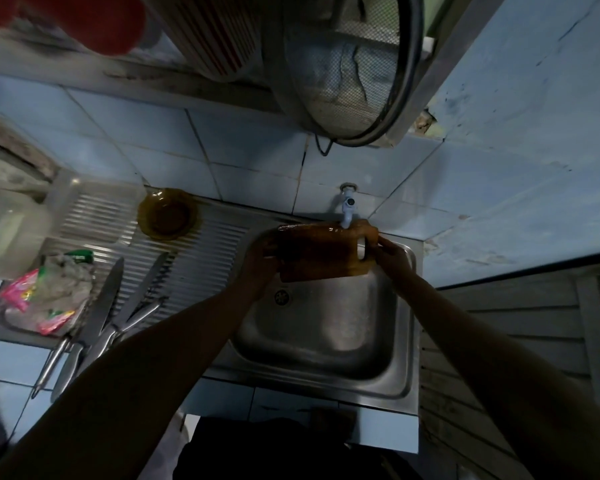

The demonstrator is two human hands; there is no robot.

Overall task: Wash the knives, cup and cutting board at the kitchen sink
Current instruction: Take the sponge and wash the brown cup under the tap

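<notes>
Dim blue-tiled kitchen corner, rinsing the cutting board (321, 252) at the sink (329, 327).

Got the board held up over the basin right under the tap (347, 206) so water runs down it and drains straight into the sink. My left hand (262, 259) grips the left edge, fingers wrapped round it, and my right hand (392, 256) pinches the end with the handle hole, so I can tilt it. Knives (118, 306) are lying on the ribbed drainboard (201, 258) to the left, out of the way, beside a brown glass bowl (167, 214). Can't spot the cup from here.
</notes>
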